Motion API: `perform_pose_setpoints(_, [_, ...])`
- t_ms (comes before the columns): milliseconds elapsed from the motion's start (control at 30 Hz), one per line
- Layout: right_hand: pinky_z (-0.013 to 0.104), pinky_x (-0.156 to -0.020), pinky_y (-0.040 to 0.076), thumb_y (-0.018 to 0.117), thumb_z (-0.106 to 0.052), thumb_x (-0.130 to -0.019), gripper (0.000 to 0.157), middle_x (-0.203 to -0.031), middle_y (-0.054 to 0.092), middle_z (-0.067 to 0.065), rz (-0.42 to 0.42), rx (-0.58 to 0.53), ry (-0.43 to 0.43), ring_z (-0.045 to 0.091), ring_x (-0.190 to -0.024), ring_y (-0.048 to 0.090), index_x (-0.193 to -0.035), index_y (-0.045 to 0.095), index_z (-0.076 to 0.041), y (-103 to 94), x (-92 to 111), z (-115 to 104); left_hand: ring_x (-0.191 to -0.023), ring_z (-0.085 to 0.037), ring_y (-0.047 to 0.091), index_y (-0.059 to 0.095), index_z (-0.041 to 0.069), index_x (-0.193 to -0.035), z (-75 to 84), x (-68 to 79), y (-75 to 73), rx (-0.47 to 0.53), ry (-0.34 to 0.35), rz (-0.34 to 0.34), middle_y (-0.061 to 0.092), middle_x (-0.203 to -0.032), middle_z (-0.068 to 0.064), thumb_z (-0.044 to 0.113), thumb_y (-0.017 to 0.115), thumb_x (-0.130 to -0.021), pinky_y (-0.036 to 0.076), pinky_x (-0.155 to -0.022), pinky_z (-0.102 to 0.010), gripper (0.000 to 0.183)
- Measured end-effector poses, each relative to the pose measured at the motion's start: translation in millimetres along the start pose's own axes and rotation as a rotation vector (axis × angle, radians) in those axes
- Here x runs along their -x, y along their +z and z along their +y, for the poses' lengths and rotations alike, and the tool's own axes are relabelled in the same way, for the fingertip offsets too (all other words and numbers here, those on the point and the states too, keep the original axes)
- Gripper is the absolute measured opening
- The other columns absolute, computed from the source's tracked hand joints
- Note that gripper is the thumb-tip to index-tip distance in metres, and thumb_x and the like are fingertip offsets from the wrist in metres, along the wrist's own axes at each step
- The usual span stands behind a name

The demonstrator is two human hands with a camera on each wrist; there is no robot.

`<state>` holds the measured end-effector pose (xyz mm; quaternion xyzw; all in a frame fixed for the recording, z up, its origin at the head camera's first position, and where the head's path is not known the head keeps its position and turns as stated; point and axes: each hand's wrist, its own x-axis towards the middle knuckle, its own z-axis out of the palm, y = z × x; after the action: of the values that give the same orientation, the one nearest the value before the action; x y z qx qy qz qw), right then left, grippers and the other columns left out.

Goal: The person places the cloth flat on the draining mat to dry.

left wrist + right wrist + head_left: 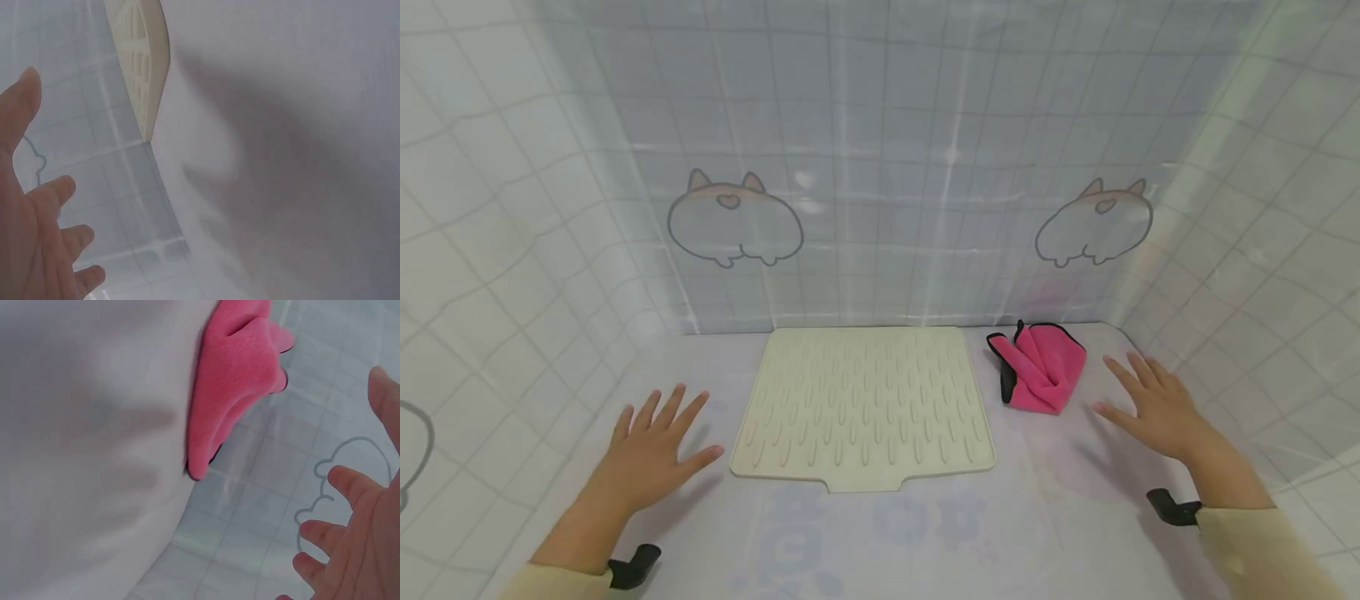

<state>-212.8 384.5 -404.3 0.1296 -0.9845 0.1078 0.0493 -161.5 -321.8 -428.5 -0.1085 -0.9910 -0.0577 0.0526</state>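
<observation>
A cream ridged mat with a short tab on its near edge [863,400] lies flat on the white table surface. To its right sits a crumpled pink cloth with black edging [1047,371], close to the back wall. My left hand [643,458] hovers left of the mat, fingers spread, holding nothing. On the other side, my right hand [1161,408] is spread over the table just right of the cloth, apart from it. In the right wrist view the pink cloth [234,375] appears beyond the fingers; the left wrist view catches a corner of the mat [147,69].
A grid-patterned sheet with cartoon animal drawings [880,167] forms the back wall. Similar sheets rise as the left wall [497,208] and right wall [1277,250]. Faint blue prints [790,542] mark the table surface [1037,533] in front of the mat.
</observation>
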Motion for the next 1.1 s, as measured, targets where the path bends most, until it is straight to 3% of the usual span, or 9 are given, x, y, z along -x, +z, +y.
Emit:
perform_pose_setpoints(533, [0.079, -0.106, 0.011, 0.057, -0.053, -0.097, 0.085, -0.156, 0.019, 0.037, -0.004, -0.056, 0.009, 0.059, -0.142, 0.012, -0.157, 0.024, -0.004, 11.7, -19.3, -22.5, -0.141, -0.060, 0.016, 0.029, 0.010, -0.158, 20.3, -13.3, 3.9, 0.109, 0.001, -0.030, 0.021, -0.159, -0.031, 0.065, 0.053, -0.094, 0.005, -0.108, -0.077, 0.087])
perform_pose_setpoints(733, [0.081, -0.104, 0.012, 0.057, -0.054, -0.097, 0.086, -0.157, 0.018, 0.035, -0.026, -0.098, 0.040, 0.058, -0.142, 0.011, -0.159, 0.021, -0.008, 16.1, -26.3, -31.7, -0.139, -0.063, 0.017, 0.032, 0.006, -0.156, 25.6, -17.9, 11.0, 0.205, -0.008, -0.037, 0.023, -0.157, -0.034, 0.060, 0.057, -0.095, 0.008, -0.105, -0.079, 0.085])
perform_pose_setpoints(1100, [0.082, -0.101, 0.018, 0.060, -0.049, -0.098, 0.082, -0.158, 0.018, 0.032, -0.027, -0.230, 0.063, 0.057, -0.142, 0.012, -0.158, 0.024, -0.007, 28.6, -41.4, -35.9, -0.138, -0.066, 0.016, 0.033, 0.000, -0.153, 32.0, -24.8, 20.2, 0.248, -0.074, -0.151, 0.021, -0.156, -0.037, 0.065, 0.057, -0.092, 0.011, -0.104, -0.080, 0.093])
